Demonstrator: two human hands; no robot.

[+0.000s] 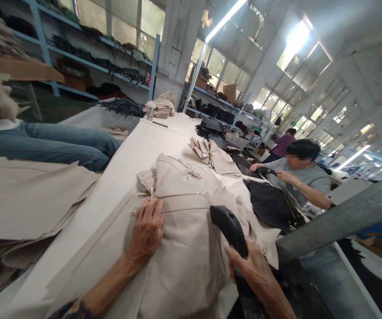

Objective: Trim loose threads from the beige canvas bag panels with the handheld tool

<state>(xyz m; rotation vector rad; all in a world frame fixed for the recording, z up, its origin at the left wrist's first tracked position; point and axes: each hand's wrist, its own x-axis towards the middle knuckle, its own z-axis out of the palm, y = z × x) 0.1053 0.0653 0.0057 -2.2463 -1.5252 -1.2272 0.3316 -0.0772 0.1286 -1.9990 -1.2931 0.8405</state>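
Observation:
A beige bag (181,243) with a zip across it and a small metal clasp lies in front of me on the white table. My left hand (147,228) presses on the bag's left side by the zip, its fingers bent and close together; its thumb is hidden. In my right hand (255,270) is a black curved hand-held tool (229,221), gripped by its handle. The tool's head is close against the bag's right side. I cannot make out its exact kind.
Folded beige pieces (216,157) lie beyond the bag, and stacked beige panels (25,195) are at the left. A grey metal post (344,217) slants across the right. A co-worker (305,177) handles a black tool near black bags (270,204). Someone's jeans-clad legs (61,141) show at left.

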